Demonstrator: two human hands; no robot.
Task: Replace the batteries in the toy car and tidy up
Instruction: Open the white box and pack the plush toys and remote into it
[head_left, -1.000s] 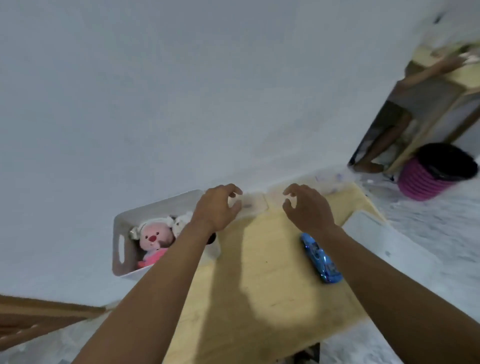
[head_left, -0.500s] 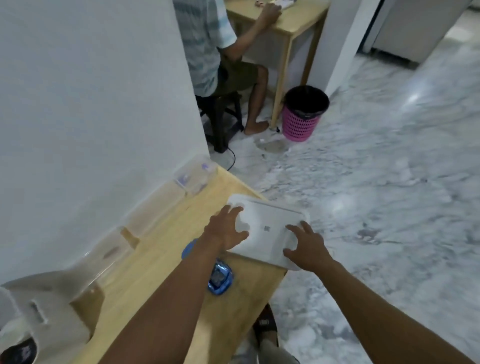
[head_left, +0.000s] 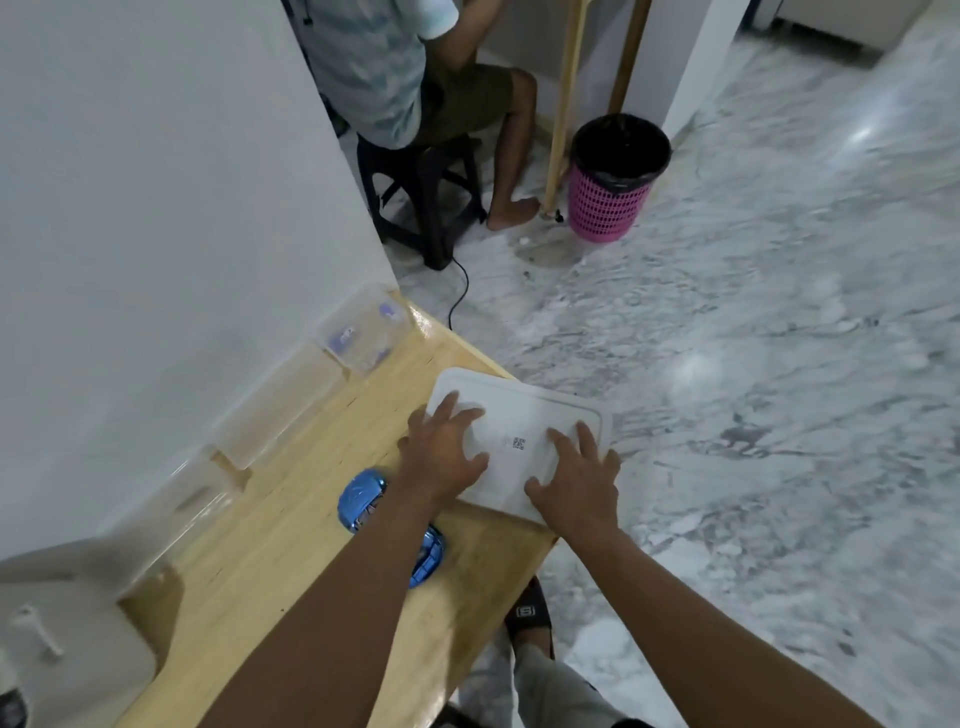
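As both hands lay on it, the lid (head_left: 524, 415), white and flat with a small square code label (head_left: 519, 443) at its middle, sat at the right corner of the surface (head_left: 291, 530), one edge hanging past the rim.

- Left hand (head_left: 444, 457): fingers spread, palm down on the lid's left part.
- Right hand (head_left: 576, 486): fingers spread, flat on the lid's right part, close to its outer edge.
- Car (head_left: 361, 501): blue, glossy, lying on the surface just left of the lid. The left forearm crossed over its middle, so only its two ends showed.
- Clear box (head_left: 363, 332), farthest along the wall (head_left: 156, 208): held a few small purple-blue pieces, too blurred to name.
- Second clear box (head_left: 283, 405), next in the row and touching the first: its contents could not be told.
- Third clear box (head_left: 192, 499), nearer again against the wall: contents likewise unclear.
- White bin (head_left: 67, 629), at the near left end of the surface: only its outer side showed, with a slot handle. Its inside was out of view.
- Pink basket (head_left: 610, 202), on the marble floor (head_left: 727, 364) well apart from the surface: lined with a black bag, and its inside was dark.
- Another person (head_left: 384, 67) sat on a black stool (head_left: 421, 176) beyond the wall's end, and a black cable (head_left: 460, 291) trailed across the floor.
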